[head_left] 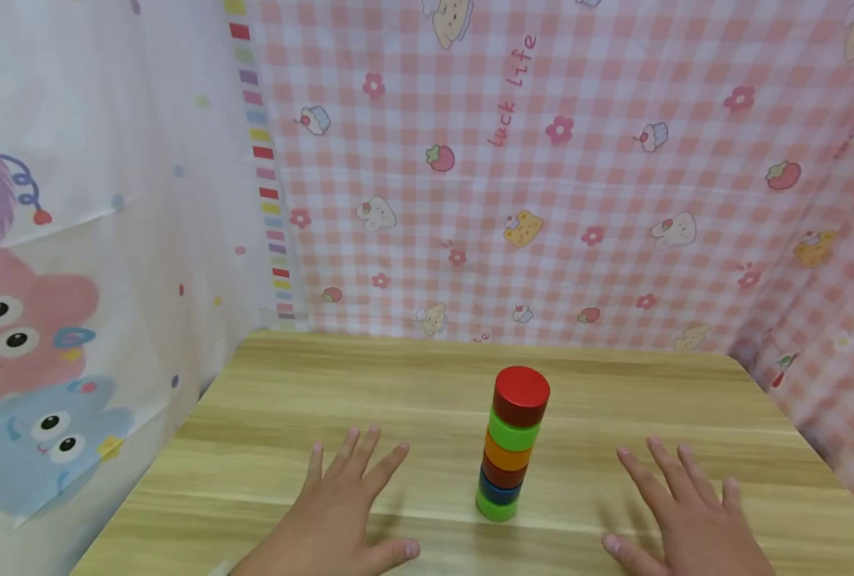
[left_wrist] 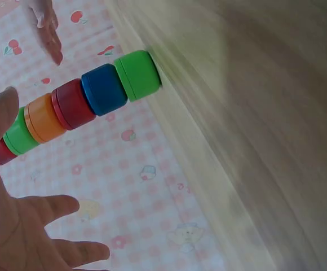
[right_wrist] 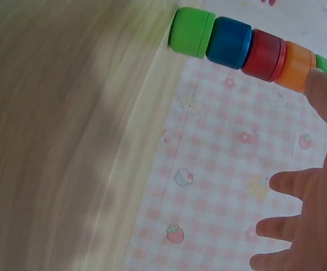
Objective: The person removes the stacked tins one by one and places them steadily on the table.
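Standing upright on the bench (head_left: 254, 408) as a stack of six coloured blocks (head_left: 507, 456), red at the top, then green, orange, dark red, blue and green at the base. Flanked by the left hand (head_left: 347, 508) and the right hand (head_left: 700, 516), apart from both. Shown with both hands released, fingers spread, before a pink checked cloth (head_left: 607, 180).
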`<state>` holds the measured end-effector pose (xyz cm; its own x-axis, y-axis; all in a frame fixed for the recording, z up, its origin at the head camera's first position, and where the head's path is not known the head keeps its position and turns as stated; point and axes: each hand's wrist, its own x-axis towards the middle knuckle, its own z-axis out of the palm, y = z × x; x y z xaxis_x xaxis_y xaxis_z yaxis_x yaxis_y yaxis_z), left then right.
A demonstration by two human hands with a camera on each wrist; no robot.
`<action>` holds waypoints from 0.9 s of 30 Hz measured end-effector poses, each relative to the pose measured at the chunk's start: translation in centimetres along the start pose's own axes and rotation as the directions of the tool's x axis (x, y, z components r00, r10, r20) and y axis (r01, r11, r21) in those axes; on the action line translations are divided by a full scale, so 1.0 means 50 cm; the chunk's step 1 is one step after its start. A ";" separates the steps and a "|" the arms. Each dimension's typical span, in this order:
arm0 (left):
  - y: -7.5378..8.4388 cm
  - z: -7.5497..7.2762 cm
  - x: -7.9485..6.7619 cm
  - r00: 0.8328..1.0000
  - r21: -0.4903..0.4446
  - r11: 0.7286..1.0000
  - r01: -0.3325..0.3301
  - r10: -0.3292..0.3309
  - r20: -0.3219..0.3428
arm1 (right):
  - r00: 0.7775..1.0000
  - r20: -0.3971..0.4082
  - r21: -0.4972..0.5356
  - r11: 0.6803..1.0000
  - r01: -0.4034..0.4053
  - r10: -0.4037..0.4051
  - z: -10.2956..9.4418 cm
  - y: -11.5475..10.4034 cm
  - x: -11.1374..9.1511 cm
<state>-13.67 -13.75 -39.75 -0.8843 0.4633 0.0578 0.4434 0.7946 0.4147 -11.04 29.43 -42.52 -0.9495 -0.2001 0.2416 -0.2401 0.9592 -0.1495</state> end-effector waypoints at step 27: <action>0.064 0.017 0.047 0.984 -0.569 0.822 -0.028 -0.079 -0.162 | 0.991 -0.125 0.420 0.907 0.013 0.043 -0.072 -0.101 0.086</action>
<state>-14.19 -9.78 -39.04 -0.9285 0.3295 0.1714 0.3060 0.4173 0.8557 -13.20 24.44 -37.27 -0.9263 -0.1315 0.3532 -0.3153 0.7837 -0.5351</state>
